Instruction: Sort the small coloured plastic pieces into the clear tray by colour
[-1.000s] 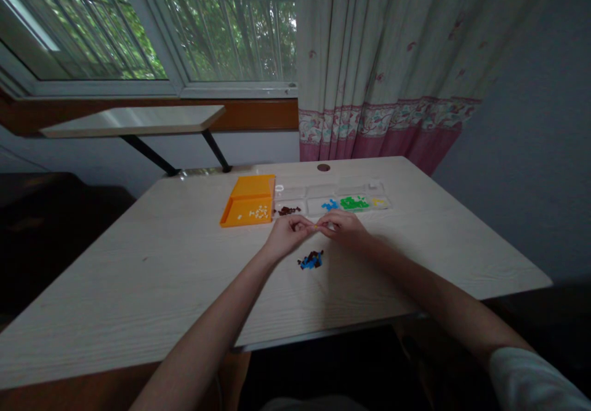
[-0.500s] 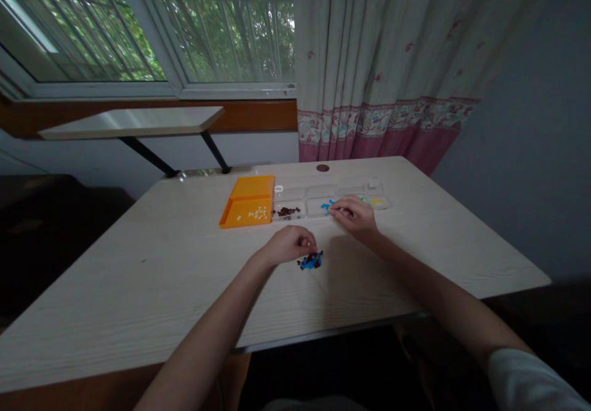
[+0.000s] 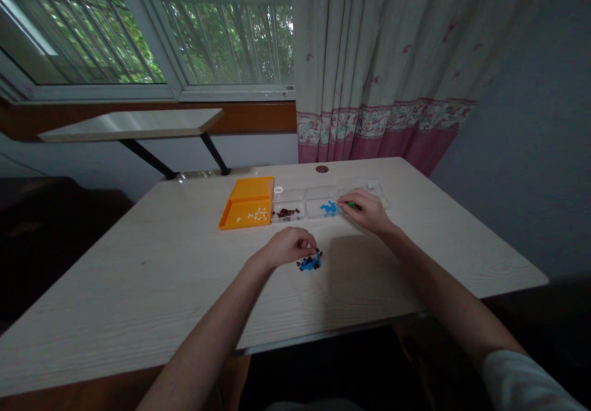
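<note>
My left hand (image 3: 290, 245) is low over the table, its fingers curled together beside a small pile of blue and dark brown pieces (image 3: 310, 262). Whatever those fingers hold, if anything, is too small to make out. My right hand (image 3: 367, 211) is over the clear compartment tray (image 3: 318, 215), thumb and forefinger pinched at the right edge of some small blue pieces (image 3: 329, 208). What the pinch holds is unclear. A bit of green (image 3: 351, 204) shows by its fingers. Brown pieces (image 3: 287, 213) lie in the compartment to the left.
An orange open box (image 3: 252, 188) with small white pieces (image 3: 258, 215) adjoins the tray's left end. A raised shelf (image 3: 138, 123) on black legs stands at the table's back left. Behind the table hang curtains (image 3: 351, 91) beside a window.
My right hand has moved slightly right, off the blue pieces, uncovering more of them and covering the yellow pieces at the tray's right end. My left hand has hardly moved.
</note>
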The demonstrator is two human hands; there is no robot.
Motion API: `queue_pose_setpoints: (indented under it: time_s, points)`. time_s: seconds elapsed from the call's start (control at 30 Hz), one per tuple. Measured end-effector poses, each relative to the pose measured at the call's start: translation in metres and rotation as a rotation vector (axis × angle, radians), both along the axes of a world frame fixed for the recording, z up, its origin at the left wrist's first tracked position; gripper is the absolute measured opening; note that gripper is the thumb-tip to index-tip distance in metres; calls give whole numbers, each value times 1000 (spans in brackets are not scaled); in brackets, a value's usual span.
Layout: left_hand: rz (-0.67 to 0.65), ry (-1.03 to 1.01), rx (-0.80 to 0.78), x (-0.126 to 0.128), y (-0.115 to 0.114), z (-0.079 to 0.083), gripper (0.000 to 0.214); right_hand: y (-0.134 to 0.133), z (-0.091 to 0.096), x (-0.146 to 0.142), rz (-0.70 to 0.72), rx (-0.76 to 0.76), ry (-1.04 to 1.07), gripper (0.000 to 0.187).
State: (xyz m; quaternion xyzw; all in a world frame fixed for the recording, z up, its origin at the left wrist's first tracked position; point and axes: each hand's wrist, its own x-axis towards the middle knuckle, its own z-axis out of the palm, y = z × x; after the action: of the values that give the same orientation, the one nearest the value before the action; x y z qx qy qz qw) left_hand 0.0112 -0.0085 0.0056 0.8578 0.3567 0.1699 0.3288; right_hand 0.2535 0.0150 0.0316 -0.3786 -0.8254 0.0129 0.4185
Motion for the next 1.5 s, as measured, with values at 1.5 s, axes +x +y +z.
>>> queue_pose_setpoints:
  time_s: [1.5]
  points:
    - [381,-411,-105,13,7,-9,21,-14,-32,-40,92,-89,-246,18]
